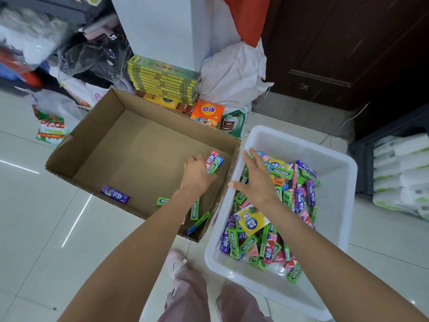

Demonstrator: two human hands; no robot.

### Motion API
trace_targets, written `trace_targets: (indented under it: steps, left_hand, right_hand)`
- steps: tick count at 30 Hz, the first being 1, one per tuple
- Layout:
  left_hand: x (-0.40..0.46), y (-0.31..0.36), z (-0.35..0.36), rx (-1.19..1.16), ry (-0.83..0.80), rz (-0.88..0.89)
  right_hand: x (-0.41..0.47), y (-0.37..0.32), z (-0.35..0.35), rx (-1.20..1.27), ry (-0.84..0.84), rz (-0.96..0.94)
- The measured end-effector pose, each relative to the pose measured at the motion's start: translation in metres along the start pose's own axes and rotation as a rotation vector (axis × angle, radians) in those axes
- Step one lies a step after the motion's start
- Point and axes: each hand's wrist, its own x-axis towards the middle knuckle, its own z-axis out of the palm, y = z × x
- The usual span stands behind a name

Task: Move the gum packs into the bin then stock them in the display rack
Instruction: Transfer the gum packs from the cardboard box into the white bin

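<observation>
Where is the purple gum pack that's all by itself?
The purple pack lies flat on the floor of the cardboard box, near its front-left wall, well left of the left hand.

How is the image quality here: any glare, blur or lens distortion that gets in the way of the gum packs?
Head view: bright streaks of glare on the floor tiles at left; top-left clutter smeared by blur; wide-angle bending at the edges; gum packs in the white bin and cardboard box stay sharp, labels readable.
</observation>
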Motion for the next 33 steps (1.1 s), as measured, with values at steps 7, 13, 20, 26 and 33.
trace_targets:
  steps: [7, 13, 20, 26, 33]
  left_hand:
    - [-0.036, 0.033, -0.025, -0.186, 0.114, 0.141]
    - [-0.069, 0.088, 0.004, -0.026, 0.009, 0.312]
    - [-0.08, 0.093, 0.051, 0.452, -0.085, 0.461]
    - [-0.09, 0.08, 0.042, 0.346, -0.044, 0.534]
    - [-0.097, 0.017, -0.006, 0.118, 0.185, 0.276]
  right_hand:
    - [-0.013, 0.009, -0.005, 0.045, -0.007, -0.022]
    - [-0.047, 0.059, -0.028, -0.028, 0.077, 0.087]
    - [-0.064, 0.087, -0.033, -0.044, -0.018, 0.114]
    - [-0.069, 0.079, -0.038, -0.057, -0.018, 0.063]
    - [-0.062, 0.018, -0.019, 0.041, -0.044, -0.092]
